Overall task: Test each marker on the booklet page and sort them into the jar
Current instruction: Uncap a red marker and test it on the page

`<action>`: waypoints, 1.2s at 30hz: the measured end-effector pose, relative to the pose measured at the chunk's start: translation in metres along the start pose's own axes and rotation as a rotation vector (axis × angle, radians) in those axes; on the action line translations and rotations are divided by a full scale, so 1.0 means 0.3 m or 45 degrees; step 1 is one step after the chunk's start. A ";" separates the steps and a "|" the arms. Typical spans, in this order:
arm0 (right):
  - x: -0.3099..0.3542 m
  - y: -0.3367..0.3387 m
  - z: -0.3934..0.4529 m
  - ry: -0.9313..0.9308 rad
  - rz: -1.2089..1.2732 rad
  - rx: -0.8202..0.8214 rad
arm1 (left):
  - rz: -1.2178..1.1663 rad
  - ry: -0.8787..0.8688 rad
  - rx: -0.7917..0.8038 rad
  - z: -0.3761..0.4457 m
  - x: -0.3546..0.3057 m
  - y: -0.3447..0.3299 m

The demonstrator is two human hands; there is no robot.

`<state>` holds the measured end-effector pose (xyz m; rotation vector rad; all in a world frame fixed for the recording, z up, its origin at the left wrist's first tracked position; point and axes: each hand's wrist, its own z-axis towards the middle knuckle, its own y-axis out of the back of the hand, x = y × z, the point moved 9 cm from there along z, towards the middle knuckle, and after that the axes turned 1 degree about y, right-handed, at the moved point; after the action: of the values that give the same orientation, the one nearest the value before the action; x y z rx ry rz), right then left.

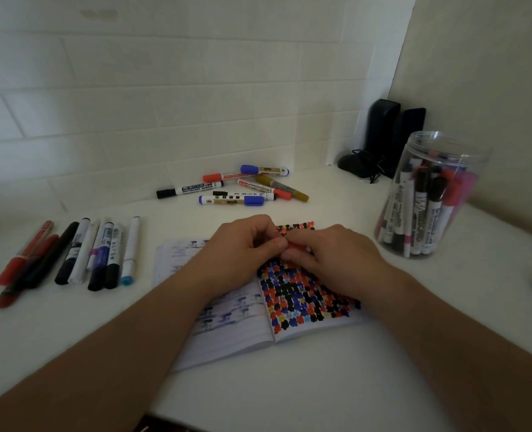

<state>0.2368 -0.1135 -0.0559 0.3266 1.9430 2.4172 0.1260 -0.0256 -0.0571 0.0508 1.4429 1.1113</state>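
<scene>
Left hand [246,244] and right hand [330,257] both pinching red marker [295,246] over booklet [305,294]. Probably light, rigid, smooth; best gripped mid-barrel.

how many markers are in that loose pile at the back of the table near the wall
7 in the pile: two blue-capped, two red, two black-capped, one gold. Others may be hidden beneath.

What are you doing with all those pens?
A person holds a red marker between both hands, the left hand and the right hand, above an open booklet whose right page is covered in coloured test blots. A clear jar on the right already stands full of markers. More lie in a row on the left and in a loose pile at the back.
</scene>
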 end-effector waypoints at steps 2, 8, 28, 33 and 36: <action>-0.005 0.001 -0.002 -0.064 0.007 0.082 | 0.011 -0.009 -0.024 -0.003 -0.006 -0.001; -0.107 0.077 -0.061 -0.413 0.501 0.097 | -0.048 -0.002 0.003 -0.012 -0.014 -0.008; -0.156 0.052 -0.236 -0.208 1.728 -0.023 | 0.610 -0.417 0.284 -0.040 -0.096 -0.131; -0.166 0.065 -0.263 -0.247 1.552 -0.099 | 0.605 -0.547 0.249 -0.061 -0.127 -0.142; -0.174 0.074 -0.267 -0.254 1.356 -0.116 | 0.571 -0.523 0.272 -0.060 -0.120 -0.146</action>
<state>0.2761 -0.2034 -0.0583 1.9136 1.7815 2.7455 0.1454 -0.0815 -0.0617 0.7431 1.1957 1.2103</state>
